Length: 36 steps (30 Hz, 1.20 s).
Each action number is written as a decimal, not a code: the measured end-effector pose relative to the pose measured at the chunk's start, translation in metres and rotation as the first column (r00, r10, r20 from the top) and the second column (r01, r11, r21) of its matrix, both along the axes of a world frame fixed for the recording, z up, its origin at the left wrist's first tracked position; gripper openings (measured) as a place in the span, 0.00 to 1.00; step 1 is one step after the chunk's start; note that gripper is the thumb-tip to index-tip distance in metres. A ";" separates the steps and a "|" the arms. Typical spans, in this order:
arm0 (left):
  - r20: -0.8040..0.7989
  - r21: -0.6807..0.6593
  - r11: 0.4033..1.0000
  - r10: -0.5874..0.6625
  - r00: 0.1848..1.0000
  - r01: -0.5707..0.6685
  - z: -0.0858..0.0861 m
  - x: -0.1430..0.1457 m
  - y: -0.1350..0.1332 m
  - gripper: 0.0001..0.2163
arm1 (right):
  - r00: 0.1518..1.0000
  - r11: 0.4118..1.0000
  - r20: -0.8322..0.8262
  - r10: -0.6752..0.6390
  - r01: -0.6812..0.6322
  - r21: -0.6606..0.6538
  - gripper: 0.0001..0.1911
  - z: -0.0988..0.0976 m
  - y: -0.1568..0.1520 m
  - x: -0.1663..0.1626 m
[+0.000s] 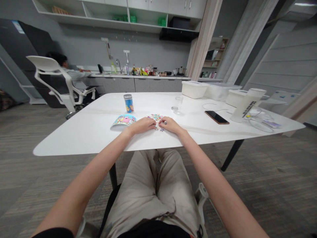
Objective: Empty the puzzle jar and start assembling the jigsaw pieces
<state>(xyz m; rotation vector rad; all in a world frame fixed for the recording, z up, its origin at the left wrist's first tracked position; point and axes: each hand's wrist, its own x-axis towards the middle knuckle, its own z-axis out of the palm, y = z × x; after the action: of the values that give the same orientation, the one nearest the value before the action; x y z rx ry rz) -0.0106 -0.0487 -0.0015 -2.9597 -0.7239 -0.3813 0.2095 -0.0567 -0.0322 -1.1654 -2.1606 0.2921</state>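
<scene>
Both my hands rest on the white table (81,132) at a heap of small colourful puzzle pieces (156,118). My left hand (143,125) lies curled over the left side of the heap, fingers bent down on the pieces. My right hand (169,125) is curled over the right side, fingertips pinched together at a piece. A colourful picture card (123,119) lies just left of my left hand. Behind it stands a small round tin (128,103) with a cartoon label.
A black phone (217,117) lies to the right, with a tall white cup (246,105), white tubs (194,89) and a clear lid (174,108) beyond. A person sits in a white chair (53,81) at the back-left kitchen counter. My knees are under the table edge.
</scene>
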 end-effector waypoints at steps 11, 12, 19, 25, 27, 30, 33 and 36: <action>0.033 0.002 1.000 -0.003 0.999 0.003 0.000 -0.001 -0.003 0.08 | 0.998 0.999 -0.068 -0.003 0.000 -0.040 0.08 0.003 -0.001 -0.002; 0.040 0.007 1.000 -0.005 0.999 0.005 0.000 0.000 -0.002 0.08 | 0.997 0.999 -0.073 -0.003 0.000 -0.034 0.08 0.003 -0.001 -0.001; 0.060 0.000 1.000 -0.022 0.998 0.022 -0.004 0.001 0.003 0.07 | 0.995 1.000 -0.096 0.018 -0.020 -0.010 0.10 0.001 -0.003 0.000; 0.080 0.029 0.999 -0.035 0.996 0.032 -0.003 0.000 0.003 0.10 | 0.991 0.998 -0.121 0.063 -0.061 0.022 0.15 0.001 -0.002 -0.003; 0.074 0.047 0.998 -0.034 0.997 0.030 -0.003 0.000 0.004 0.10 | 0.988 0.998 -0.138 0.063 -0.059 0.029 0.17 0.000 -0.002 -0.002; 0.068 0.075 0.996 -0.042 0.997 0.037 -0.003 0.000 0.005 0.09 | 0.987 0.998 -0.150 0.055 -0.051 0.030 0.18 -0.002 -0.001 -0.001; 0.071 0.107 0.993 -0.053 0.996 0.045 -0.003 0.000 0.006 0.09 | 0.989 0.998 -0.140 0.049 -0.044 0.042 0.18 -0.002 0.000 0.000; 0.058 0.160 0.987 -0.040 0.998 0.030 -0.002 0.000 0.005 0.10 | 0.985 0.997 -0.162 0.055 -0.046 0.061 0.19 0.000 -0.001 0.000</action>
<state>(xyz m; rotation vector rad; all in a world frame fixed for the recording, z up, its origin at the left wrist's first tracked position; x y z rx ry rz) -0.0107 -0.0433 -0.0039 -2.8245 -0.6170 -0.5083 0.2097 -0.0578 -0.0320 -1.0197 -2.0437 0.3336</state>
